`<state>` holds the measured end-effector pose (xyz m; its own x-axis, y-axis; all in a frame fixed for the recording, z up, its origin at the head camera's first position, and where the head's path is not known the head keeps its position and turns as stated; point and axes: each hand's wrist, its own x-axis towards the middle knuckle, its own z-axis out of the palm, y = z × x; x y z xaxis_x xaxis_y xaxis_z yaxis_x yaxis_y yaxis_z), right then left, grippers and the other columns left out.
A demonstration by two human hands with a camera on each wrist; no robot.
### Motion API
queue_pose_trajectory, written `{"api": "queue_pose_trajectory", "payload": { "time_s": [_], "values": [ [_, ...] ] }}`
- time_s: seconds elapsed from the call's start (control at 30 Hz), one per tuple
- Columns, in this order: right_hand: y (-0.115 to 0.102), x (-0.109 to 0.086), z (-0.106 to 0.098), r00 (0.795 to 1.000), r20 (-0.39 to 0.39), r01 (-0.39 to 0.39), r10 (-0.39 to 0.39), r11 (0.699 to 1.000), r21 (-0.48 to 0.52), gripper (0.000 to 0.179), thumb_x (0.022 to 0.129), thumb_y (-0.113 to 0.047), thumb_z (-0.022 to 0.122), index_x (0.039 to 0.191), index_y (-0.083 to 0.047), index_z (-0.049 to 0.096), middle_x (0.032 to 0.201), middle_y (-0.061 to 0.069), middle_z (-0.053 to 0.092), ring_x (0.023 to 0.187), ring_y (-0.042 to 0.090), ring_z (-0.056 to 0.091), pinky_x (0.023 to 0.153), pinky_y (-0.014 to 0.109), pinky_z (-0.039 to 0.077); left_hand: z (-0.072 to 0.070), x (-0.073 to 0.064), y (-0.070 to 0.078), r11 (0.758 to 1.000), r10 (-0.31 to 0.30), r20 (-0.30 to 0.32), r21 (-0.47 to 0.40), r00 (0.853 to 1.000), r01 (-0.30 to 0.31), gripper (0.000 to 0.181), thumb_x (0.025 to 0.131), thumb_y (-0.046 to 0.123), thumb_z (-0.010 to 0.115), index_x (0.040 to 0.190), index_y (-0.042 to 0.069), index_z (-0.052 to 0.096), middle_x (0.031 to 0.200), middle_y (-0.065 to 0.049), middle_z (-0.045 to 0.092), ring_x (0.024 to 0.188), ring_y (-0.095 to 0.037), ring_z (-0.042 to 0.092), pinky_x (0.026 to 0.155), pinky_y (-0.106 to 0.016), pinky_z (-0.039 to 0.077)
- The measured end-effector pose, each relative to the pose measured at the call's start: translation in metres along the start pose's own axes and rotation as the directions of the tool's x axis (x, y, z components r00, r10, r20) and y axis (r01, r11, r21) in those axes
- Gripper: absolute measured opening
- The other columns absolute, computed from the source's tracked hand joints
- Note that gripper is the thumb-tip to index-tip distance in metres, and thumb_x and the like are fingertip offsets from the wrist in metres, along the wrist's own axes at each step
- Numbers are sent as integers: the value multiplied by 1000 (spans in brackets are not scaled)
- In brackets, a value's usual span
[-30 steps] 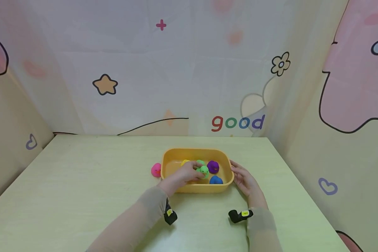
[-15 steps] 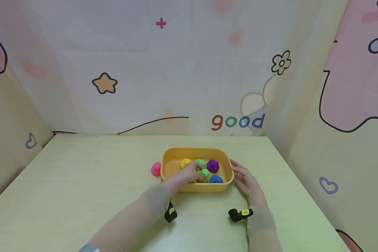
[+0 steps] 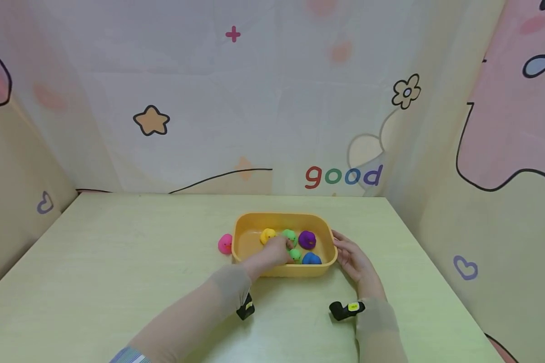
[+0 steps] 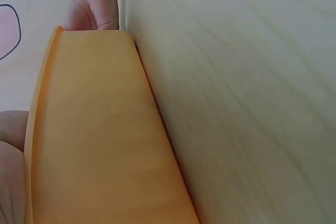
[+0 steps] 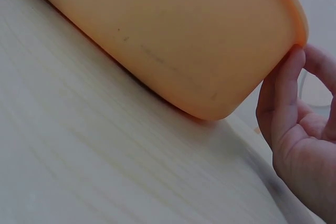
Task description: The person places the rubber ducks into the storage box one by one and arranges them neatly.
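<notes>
My left hand point(image 3: 276, 251) reaches over the near rim into a yellow-orange plastic tub point(image 3: 250, 220). Its thumb and fingers pinch a small green rubber duck point(image 3: 294, 255) low in the tub. Around it sit a yellow duck point(image 3: 268, 235), a second green duck point(image 3: 290, 235), a purple duck point(image 3: 307, 240) and a blue duck point(image 3: 311, 259). At the tub's right end, my right hand point(image 3: 353, 258) rests extended fingertips against the outer wall, just under the rim, as the right wrist view shows. In the left wrist view the tub's wall hides most of the left hand.
A pink duck point(image 3: 225, 244) sits on the pale wooden table point(image 3: 141, 252), right outside the tub's left end. Printed cloth walls point(image 3: 191, 101) stand behind the table and along both sides. Each wrist wears a small black camera point(image 3: 345, 310).
My left hand has gone lower in the tub, taking the green duck down toward the bottom. More of the yellow duck shows now. The right hand stays at the tub's end.
</notes>
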<state>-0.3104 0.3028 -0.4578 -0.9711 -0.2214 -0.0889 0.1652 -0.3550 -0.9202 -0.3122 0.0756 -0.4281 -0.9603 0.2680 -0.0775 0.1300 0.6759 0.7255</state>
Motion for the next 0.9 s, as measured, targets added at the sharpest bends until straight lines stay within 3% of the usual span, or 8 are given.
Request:
{"api": "queue_pose_trajectory", "payload": {
  "time_s": [0.3,0.5,0.77,0.9],
  "values": [
    [1,0,1,1000,11,-1,1,1000,-11,62,100,-1,37,153,7,7,106,-8,65,90,2,64,78,13,53,-15,-13,1,995,97,5,25,995,-97,37,73,5,82,107,2,68,116,-16,66,100,-26,59,89,-37,53],
    [0,-1,1,1000,17,6,-6,1000,-5,60,101,0,36,153,7,7,106,-8,65,89,2,63,78,13,54,-43,-27,-4,991,115,44,-69,992,-112,39,79,14,78,114,4,66,125,-18,62,113,-33,57,98,-44,48],
    [-1,-1,2,1000,-13,-2,2,1000,19,59,101,1,36,153,6,9,104,-6,65,86,3,64,74,13,54,-82,-31,-20,981,133,79,-153,988,-120,43,85,20,75,123,4,62,133,-17,57,124,-38,49,106,-48,42],
    [-1,-1,3,1000,-14,-9,10,1000,17,60,101,0,36,154,5,8,103,-6,66,86,3,64,74,13,54,-99,-33,-32,972,172,84,-176,981,-155,45,86,21,73,126,5,61,135,-14,56,129,-38,47,108,-51,40]
  ]
}}
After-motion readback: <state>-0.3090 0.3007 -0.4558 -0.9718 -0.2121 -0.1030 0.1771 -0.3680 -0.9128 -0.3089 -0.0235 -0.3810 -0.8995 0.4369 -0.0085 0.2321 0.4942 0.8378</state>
